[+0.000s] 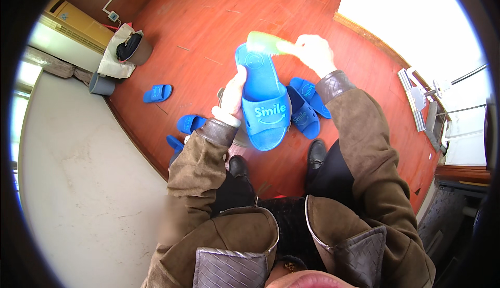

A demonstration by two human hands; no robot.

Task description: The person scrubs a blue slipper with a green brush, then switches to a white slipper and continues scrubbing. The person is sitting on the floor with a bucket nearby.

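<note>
My left hand (233,92) grips the left edge of a blue slide sandal (265,110), its heel pointing away from me and its toe towards me. My right hand (317,53) is closed around the handle of a green scrubbing brush (265,42), whose bristles lie at the sandal's heel. To the right on the floor, a darker blue slide sandal (305,122) lies beside another blue slide sandal (308,92). Further left are a slide sandal (158,93), a second one (190,123) and part of a third (175,143). Something pale behind the held sandal is mostly hidden.
A grey bucket (102,84) and a bin with a black bag (140,51) stand at the upper left, by a yellowish floor-standing unit (80,24). A flat mop (416,98) is at the right. My shoes (316,153) rest on the reddish wood floor (187,69).
</note>
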